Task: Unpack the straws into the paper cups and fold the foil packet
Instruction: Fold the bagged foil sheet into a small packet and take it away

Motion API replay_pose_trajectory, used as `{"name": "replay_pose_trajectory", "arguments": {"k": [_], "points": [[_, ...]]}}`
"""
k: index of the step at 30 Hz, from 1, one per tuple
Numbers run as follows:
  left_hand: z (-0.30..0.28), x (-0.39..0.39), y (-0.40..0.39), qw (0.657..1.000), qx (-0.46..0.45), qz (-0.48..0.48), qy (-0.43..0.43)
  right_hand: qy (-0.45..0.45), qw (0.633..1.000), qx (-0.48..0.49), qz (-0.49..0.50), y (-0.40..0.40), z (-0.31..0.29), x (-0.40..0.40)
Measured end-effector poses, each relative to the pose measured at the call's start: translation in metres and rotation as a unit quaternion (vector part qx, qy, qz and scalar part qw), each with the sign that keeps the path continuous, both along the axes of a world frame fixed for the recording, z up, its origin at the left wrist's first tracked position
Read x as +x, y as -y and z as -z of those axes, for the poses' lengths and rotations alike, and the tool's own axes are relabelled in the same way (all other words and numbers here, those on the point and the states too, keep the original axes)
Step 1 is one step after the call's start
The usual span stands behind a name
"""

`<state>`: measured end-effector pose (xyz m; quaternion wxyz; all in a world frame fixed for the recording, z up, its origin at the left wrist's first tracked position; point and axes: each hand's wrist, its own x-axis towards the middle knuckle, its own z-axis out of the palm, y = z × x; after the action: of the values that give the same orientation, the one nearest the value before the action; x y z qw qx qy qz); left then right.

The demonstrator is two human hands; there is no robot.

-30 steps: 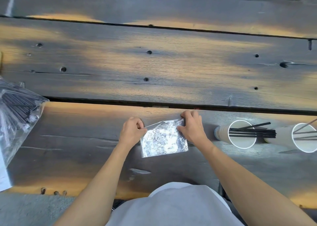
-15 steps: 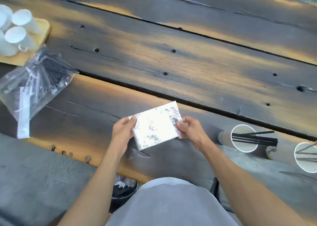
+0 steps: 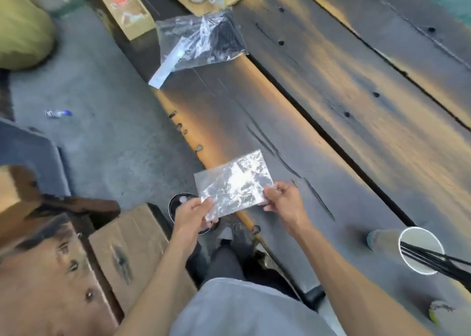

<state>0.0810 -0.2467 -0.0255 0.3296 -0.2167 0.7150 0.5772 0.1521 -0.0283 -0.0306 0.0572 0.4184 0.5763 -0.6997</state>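
Observation:
A shiny, crinkled foil packet point(image 3: 233, 184), folded into a flat rectangle, is held in the air over the near edge of the dark wooden table point(image 3: 344, 111). My left hand point(image 3: 192, 214) pinches its lower left corner and my right hand point(image 3: 284, 199) pinches its right edge. At the right stands a white paper cup point(image 3: 418, 250) with several black straws point(image 3: 433, 259) in it. A clear plastic bag point(image 3: 198, 42) with more black straws lies farther off on the table.
A wooden tray point(image 3: 211, 1) with white cups sits at the table's far end beside a brown box point(image 3: 122, 7). Below the table edge are a round black bin point(image 3: 178, 203), cardboard boxes point(image 3: 132, 254) and the grey floor point(image 3: 96, 121).
Both hands lifted the foil packet off the table and carried it left past the near edge. The view swung left, so the second cup dropped out of sight and the floor appeared.

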Motion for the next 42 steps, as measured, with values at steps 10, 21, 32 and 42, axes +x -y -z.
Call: {"name": "replay_pose_trajectory", "arguments": {"k": [10, 21, 32, 42], "points": [[0.064, 0.035, 0.140, 0.976, -0.001, -0.214, 0.028, 0.014, 0.985, 0.027, -0.170, 0.131, 0.052, -0.052], [0.249, 0.034, 0.204, 0.959, -0.105, -0.254, 0.072, 0.218, 0.967, -0.083, -0.107, 0.215, 0.242, -0.051], [0.387, -0.025, 0.219, 0.968, -0.173, -0.180, 0.029, 0.292, 0.945, -0.149, -0.004, 0.242, 0.412, -0.051], [0.425, -0.054, 0.203, 0.954, -0.295, -0.044, -0.034, 0.307, 0.933, -0.185, 0.041, 0.243, 0.464, -0.054]]}}
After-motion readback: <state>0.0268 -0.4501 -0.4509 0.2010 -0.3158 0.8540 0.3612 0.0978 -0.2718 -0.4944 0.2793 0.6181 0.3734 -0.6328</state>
